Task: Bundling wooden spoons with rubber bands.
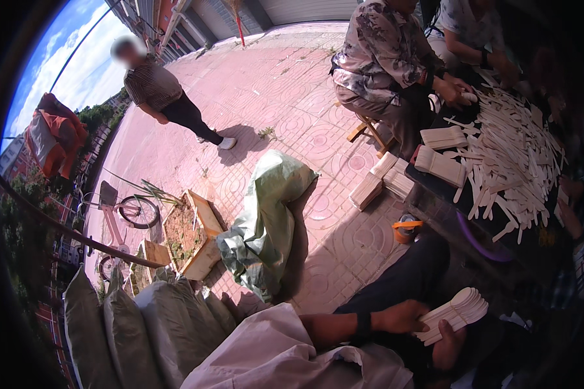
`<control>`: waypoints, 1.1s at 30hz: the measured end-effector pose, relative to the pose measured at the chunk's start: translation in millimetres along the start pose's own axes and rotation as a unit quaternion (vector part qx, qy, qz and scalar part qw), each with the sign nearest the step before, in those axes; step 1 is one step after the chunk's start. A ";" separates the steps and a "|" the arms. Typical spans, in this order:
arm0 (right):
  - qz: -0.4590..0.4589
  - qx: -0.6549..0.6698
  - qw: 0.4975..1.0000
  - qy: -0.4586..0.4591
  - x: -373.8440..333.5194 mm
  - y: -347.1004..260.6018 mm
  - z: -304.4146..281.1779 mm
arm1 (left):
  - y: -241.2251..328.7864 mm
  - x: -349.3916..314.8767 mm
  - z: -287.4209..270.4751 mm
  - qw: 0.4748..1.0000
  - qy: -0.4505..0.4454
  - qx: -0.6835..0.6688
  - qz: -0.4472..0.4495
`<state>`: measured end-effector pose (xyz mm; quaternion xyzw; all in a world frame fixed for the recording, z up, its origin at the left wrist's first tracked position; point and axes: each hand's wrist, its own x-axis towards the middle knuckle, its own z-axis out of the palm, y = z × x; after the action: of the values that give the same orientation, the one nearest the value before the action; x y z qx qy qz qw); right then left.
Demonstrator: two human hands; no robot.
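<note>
A fanned bundle of pale wooden spoons [462, 310] is held low at the right, its rounded ends pointing up and right. My left hand [399, 318], with a dark band on the wrist, is closed on the narrow end of the bundle. From below, my right hand [449, 347] grips its lower side, fingers partly in shadow. Beyond them a large loose heap of wooden spoons [509, 155] covers a dark tabletop. Two neat bundles [438, 166] lie at its near-left edge, and more stacked bundles [368, 189] sit lower, to the left of the table.
An orange-rimmed container [407, 229] stands by my knee. Two people [386, 65] sit working at the heap. A green woven sack [269, 207] lies on the pink paving, with filled sacks [156, 324] at lower left. Farther off are a wooden planter [191, 233], a bicycle [136, 212] and a standing person [159, 87].
</note>
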<state>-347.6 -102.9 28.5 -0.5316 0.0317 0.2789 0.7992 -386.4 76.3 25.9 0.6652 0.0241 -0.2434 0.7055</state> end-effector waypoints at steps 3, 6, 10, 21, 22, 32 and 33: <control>-0.024 -0.011 0.999 -0.022 -3.1 -4.7 -7.0 | -5.8 11.3 -1.1 0.995 -0.016 0.055 0.083; -0.041 -0.060 0.997 -0.013 -3.9 -20.3 -18.3 | 23.7 22.1 -3.1 0.982 -0.005 0.145 0.122; -0.023 -0.074 0.997 0.004 10.2 -42.9 -8.5 | 53.4 38.8 -16.3 0.942 0.012 0.277 0.190; -0.088 -0.266 0.959 0.037 67.6 -105.9 -51.7 | 98.8 142.8 -18.2 0.932 -0.012 0.277 0.234; -0.111 -0.266 0.956 0.053 76.5 -116.4 -49.9 | 110.6 154.0 -18.9 0.947 -0.013 0.259 0.190; -0.306 -0.548 0.775 0.063 192.6 -116.7 -74.4 | 122.9 235.1 -86.7 0.969 0.101 0.021 0.226; -0.302 -0.547 0.778 0.068 197.5 -107.7 -75.4 | 119.6 242.2 -88.9 0.970 0.096 0.021 0.221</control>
<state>-111.1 -117.0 17.0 -0.8791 -0.2341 -0.0435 0.4128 -102.5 85.0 39.9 0.6891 -0.0610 -0.0167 0.7219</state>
